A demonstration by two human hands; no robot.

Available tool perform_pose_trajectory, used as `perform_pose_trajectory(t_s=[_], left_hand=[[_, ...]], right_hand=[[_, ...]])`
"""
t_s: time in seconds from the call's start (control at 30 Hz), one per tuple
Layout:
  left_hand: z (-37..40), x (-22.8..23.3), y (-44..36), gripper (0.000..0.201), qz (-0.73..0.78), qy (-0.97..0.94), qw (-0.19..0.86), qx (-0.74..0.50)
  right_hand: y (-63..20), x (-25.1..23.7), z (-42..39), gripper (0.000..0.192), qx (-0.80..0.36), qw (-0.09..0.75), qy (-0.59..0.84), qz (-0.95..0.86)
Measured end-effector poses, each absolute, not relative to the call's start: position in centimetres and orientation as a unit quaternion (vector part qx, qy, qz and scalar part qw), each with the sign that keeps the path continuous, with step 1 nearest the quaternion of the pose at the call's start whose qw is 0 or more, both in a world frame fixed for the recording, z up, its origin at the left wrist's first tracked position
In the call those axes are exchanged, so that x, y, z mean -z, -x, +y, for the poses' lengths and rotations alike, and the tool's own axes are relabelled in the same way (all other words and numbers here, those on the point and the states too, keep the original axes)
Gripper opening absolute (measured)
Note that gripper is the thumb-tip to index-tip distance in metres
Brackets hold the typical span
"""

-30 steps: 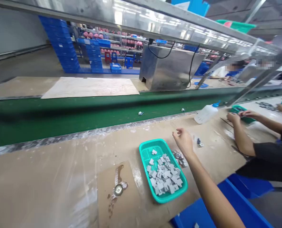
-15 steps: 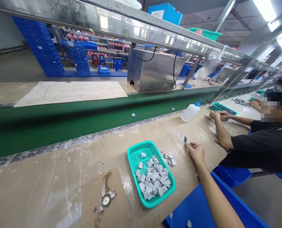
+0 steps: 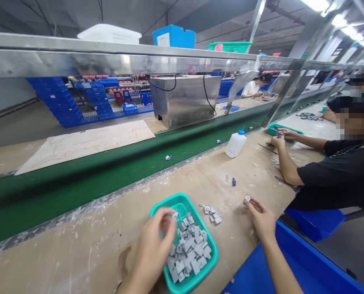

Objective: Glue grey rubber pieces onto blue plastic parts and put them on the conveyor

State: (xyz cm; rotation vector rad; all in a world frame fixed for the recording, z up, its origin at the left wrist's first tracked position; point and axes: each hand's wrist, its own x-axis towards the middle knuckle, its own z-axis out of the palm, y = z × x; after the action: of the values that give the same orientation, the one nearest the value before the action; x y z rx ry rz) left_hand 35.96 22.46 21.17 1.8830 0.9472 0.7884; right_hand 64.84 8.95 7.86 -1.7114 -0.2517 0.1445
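Note:
My left hand (image 3: 157, 241) reaches over the green basket (image 3: 214, 261), slightly blurred. Its thumb and fingers close on a small pale grey piece (image 3: 175, 214) near the basket's left rim. Many similar grey square pieces (image 3: 189, 249), some with a tab, lie heaped in the basket. My right hand (image 3: 263, 220), above the table at the right, pinches a small whitish square piece (image 3: 247, 198) between thumb and fingertips. Beyond that hand a small dark blue part (image 3: 233, 181) rests on the table. Between basket and right hand sits a loose group of grey pieces (image 3: 211, 213).
A white bottle with blue cap (image 3: 236, 143) stands near the green conveyor belt (image 3: 123, 171), which carries a few small parts (image 3: 168, 158). A co-worker in a black sleeve (image 3: 316, 171) sits at the right. Blue bins (image 3: 292, 261) are below the table edge.
My left hand has come into view over the basket and closed on a piece. My right hand has drawn back from the dark part, still pinching the whitish piece. The view has tilted up.

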Motion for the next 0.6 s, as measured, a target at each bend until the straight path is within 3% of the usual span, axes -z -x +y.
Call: perform_pose_trajectory(t_s=[0.07,0.27,0.43,0.6], left_hand=[[24.0,-20.8,-44.3,0.014,0.31,-0.828,0.425,-0.194],[24.0,-16.8,-65.0,0.021,0.322,-0.857,0.396,-0.074],[22.4,-13.9,-69.0,0.028,0.364,-0.842,0.397,-0.02],[23.0,-13.9,-68.7,0.025,0.371,-0.809,0.456,0.005]], right_hand=[[-63.6,-8.2,7.3,0.045,-0.07,0.656,0.744,-0.103],[-61.7,-9.7,2.9,0.044,-0.121,0.705,0.695,-0.077],[-61.9,-10.9,0.6,0.04,-0.123,0.706,0.692,-0.088],[-61.5,-11.1,0.0,0.04,-0.188,0.745,0.634,-0.089]])
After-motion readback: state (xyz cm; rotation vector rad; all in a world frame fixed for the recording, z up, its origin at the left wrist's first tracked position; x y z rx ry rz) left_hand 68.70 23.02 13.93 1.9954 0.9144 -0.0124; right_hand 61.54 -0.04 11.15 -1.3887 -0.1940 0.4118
